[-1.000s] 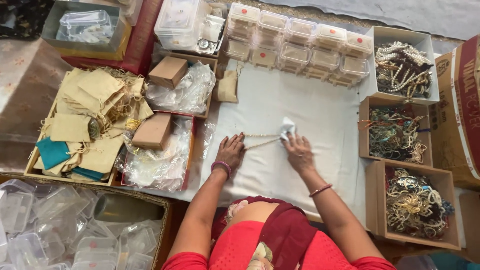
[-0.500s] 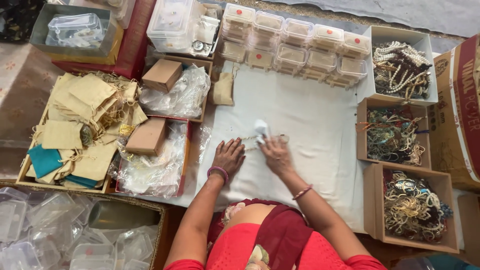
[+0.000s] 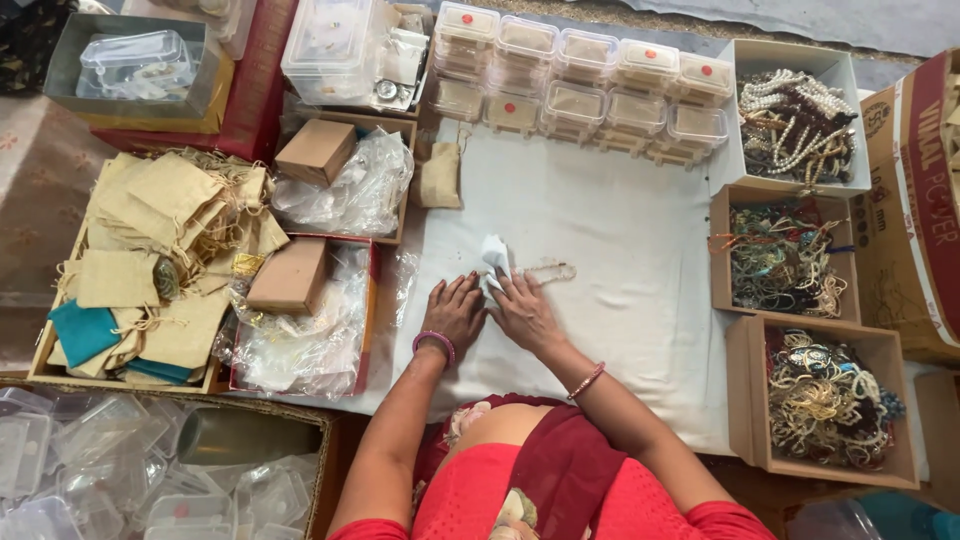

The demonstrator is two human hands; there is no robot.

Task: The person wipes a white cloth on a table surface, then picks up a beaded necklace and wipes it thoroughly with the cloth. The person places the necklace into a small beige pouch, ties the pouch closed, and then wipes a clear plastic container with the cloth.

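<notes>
White cloth [image 3: 640,220] covering the work surface, cardboard boxes of beaded jewellery [image 3: 785,262] at right. Left hand [image 3: 455,312] rests flat, released. Right hand [image 3: 522,310] pins a white tissue [image 3: 495,256]. Bead strand [image 3: 548,270] lies just beyond its fingertips, long axis left–right, nearer the right hand.

We could not tell what the small white piece [image 3: 495,252] at the fingertips was; it looked like folded paper or cloth. The right hand [image 3: 525,312] covered one end of the pale beaded strand [image 3: 550,270] on the white cloth [image 3: 620,230]. The left hand [image 3: 455,310] lay palm down, so anything beneath it stayed hidden. The jewellery in the three cardboard boxes [image 3: 800,395] tangled into heaps too fine to separate. The clear lidded boxes [image 3: 60,470] at lower left were cut off by the frame's edge, and their contents were blurred.
</notes>
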